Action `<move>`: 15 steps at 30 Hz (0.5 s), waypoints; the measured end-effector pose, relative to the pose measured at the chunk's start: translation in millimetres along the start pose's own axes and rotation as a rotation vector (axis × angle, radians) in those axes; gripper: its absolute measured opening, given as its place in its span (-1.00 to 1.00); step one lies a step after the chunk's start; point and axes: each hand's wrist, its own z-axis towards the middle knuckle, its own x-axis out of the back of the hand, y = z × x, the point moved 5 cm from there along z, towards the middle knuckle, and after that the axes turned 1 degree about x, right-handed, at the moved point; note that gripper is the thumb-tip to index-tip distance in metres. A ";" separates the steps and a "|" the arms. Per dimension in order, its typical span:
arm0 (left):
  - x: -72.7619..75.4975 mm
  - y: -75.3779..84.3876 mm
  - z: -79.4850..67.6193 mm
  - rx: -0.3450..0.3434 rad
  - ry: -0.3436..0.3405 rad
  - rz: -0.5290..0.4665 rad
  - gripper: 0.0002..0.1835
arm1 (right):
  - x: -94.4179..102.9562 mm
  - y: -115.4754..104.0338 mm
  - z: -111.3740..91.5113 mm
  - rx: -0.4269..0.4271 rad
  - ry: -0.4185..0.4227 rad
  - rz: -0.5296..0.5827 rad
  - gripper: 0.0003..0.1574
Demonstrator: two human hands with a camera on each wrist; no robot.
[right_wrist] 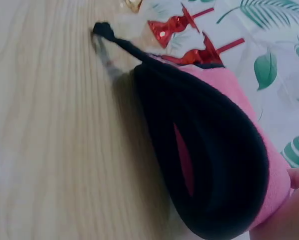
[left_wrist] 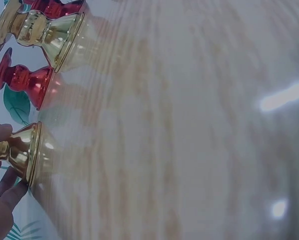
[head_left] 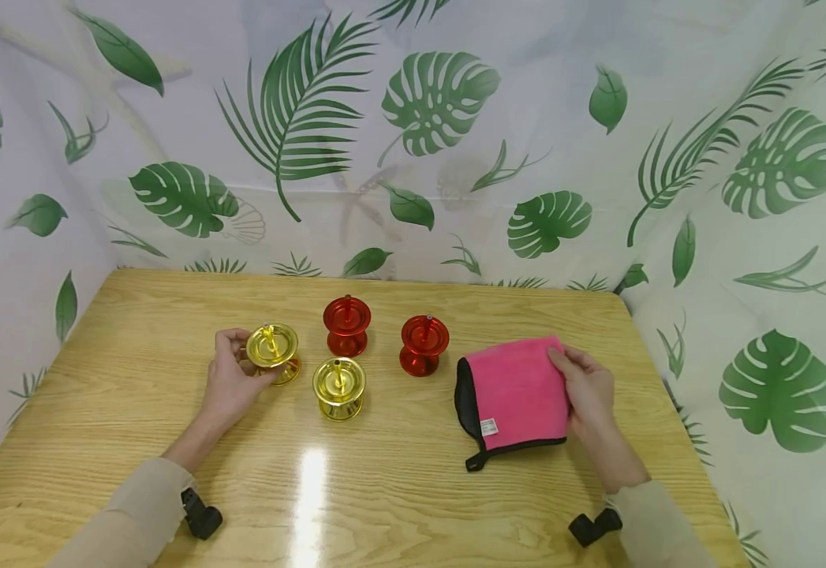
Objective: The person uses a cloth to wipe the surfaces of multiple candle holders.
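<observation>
My left hand [head_left: 233,380] grips a shiny gold candle holder [head_left: 273,347] with a central spike, its thumb and fingers around the waist. In the left wrist view the base of that gold candle holder [left_wrist: 27,152] is close over the wood, mirrored in it. My right hand [head_left: 590,390] pinches the right edge of a folded pink cloth [head_left: 522,394] with black trim, a white label and a black hanging loop. Seen from the right wrist, the pink cloth [right_wrist: 272,197] sags open, showing its dark underside, and most of the hand is hidden.
A second gold candle holder [head_left: 339,388] stands right of my left hand. Behind it are two red candle holders, one at the back [head_left: 346,325] and one nearer the cloth [head_left: 424,345]. The wooden table [head_left: 398,489] ends at a leaf-patterned backdrop [head_left: 455,205] on three sides.
</observation>
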 end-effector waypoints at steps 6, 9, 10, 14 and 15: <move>-0.3 -0.7 0.9 -0.002 -0.001 0.007 -0.20 | 11.0 3.7 11.5 0.002 0.017 -0.076 -0.44; -0.3 -1.4 1.2 -0.002 0.000 0.019 -0.21 | 17.2 5.4 16.8 -0.014 0.023 -0.118 -0.38; -0.4 -1.4 1.1 -0.001 -0.001 0.022 -0.21 | 19.2 6.1 18.7 -0.020 0.022 -0.134 -0.35; -0.5 -1.5 0.9 0.004 -0.001 0.023 -0.21 | 25.9 9.9 25.5 -0.039 0.008 -0.175 -0.34; -0.4 -1.5 0.8 0.004 -0.001 0.024 -0.21 | 27.2 10.8 26.9 -0.040 0.002 -0.183 -0.36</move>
